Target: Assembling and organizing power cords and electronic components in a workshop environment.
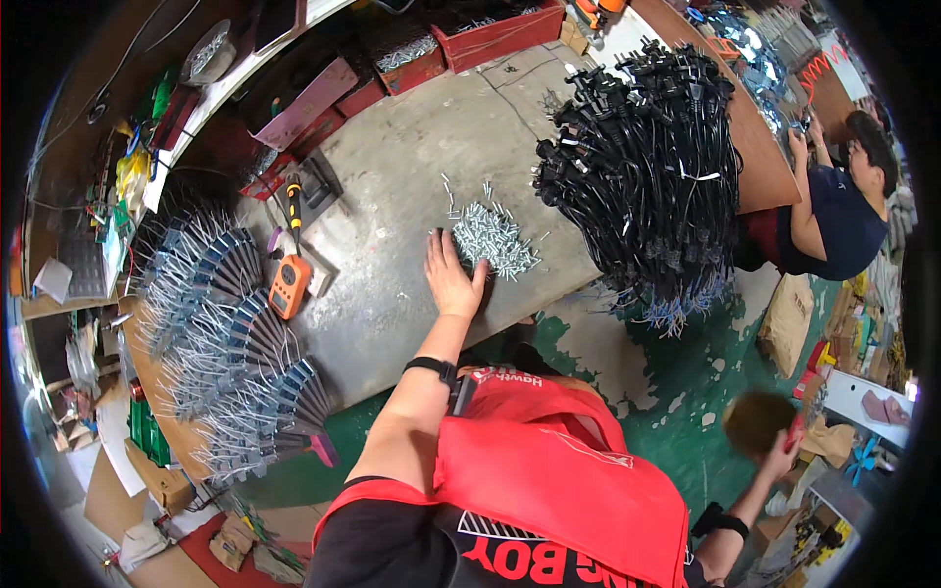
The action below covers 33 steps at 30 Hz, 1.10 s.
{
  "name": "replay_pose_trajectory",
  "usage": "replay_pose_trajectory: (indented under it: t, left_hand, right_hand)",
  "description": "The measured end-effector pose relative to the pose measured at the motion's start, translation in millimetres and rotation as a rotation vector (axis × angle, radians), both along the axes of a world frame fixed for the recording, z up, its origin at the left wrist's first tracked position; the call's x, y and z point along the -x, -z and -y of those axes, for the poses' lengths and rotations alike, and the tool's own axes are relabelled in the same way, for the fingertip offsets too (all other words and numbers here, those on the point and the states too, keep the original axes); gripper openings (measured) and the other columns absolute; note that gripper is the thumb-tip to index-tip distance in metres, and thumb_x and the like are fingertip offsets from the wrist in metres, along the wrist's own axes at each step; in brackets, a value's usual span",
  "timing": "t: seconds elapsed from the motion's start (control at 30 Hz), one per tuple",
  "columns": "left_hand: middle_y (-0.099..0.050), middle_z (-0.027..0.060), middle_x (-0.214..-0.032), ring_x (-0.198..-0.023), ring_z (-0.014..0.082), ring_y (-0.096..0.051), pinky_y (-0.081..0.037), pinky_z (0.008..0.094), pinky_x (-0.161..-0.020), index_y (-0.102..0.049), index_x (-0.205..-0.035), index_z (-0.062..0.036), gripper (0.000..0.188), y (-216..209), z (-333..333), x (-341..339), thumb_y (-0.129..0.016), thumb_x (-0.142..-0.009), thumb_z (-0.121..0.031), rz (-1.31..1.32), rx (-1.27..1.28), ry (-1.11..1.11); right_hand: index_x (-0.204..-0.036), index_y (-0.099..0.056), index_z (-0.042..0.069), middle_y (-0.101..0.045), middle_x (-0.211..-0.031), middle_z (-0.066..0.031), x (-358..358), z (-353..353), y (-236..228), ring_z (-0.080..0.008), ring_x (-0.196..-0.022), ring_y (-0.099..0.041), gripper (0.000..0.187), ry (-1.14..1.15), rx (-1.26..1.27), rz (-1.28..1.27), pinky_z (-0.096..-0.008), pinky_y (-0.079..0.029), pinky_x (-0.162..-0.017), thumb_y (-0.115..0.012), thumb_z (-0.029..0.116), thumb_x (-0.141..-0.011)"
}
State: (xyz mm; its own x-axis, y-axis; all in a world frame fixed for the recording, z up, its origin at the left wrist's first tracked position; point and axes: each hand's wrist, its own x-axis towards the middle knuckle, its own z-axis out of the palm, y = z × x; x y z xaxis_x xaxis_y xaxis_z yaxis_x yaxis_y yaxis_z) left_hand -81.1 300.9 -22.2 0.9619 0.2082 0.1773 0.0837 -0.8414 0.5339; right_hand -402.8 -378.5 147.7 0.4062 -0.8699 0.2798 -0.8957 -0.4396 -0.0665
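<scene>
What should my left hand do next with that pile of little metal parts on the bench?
Probably curl the left hand rightward to rake a few pieces from the pile of small metal parts: it lies flat and open on the grey bench, fingertips at the pile's edge, holding nothing.

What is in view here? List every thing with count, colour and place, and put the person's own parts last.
Worktable: one, grey, centre.
Pile of small metal parts: one, silver, on the table by the left hand.
Bundle of power cords: one, black, right end of the table.
Fanned wire assemblies: several rows, grey-blue, table's left edge.
Handheld meter: one, orange, left of centre.
Bins: several, red, far edge.
Co-worker: one, dark top, seated at right.
Left hand: flat on the table, touching the pile.
Right hand: lower right, grasping a red item.
</scene>
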Motion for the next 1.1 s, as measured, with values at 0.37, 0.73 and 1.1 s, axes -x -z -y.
replay_pose_trajectory:
  t: [0.37, 0.73, 1.1]
  left_hand:
    - [-0.037, 0.0219, -0.133, -0.122, 0.0388, -0.036, -0.032, 0.0434, -0.100, -0.038, -0.128, -0.0034, 0.059, 2, -11, -89, -0.060, -0.079, -0.026, 0.202, 0.156, -0.035]
    - [-0.055, 0.0166, -0.114, -0.101, 0.0368, -0.054, -0.045, 0.0419, -0.086, -0.054, -0.113, -0.0052, 0.037, -67, -16, -92, -0.056, -0.081, -0.022, 0.159, 0.190, 0.004]
    - [-0.031, 0.0179, -0.136, -0.121, 0.0256, -0.037, -0.036, 0.0383, -0.097, -0.005, -0.143, -0.0111, 0.084, -237, -47, 30, -0.053, -0.085, -0.048, -0.356, 1.199, 0.611]
  right_hand:
    - [-0.129, -0.045, 0.021, -0.058, -0.113, -0.0170, 83, 13, 21, -0.0357, -0.105, -0.053, 0.061, -0.023, -0.066, 0.110, -0.0432, -0.044, -0.087, -0.056, 0.053, -0.079]
    - [-0.123, -0.051, 0.006, -0.048, -0.128, -0.0164, -89, -150, -74, -0.0331, -0.114, -0.048, 0.054, 0.009, -0.928, 0.251, -0.0376, -0.045, -0.087, -0.064, 0.032, -0.077]
    - [-0.130, -0.035, 0.002, -0.038, -0.132, -0.0117, -290, -433, -131, -0.0264, -0.117, -0.042, 0.054, -1.000, -1.598, 0.562, -0.0368, -0.040, -0.092, -0.047, 0.033, -0.089]
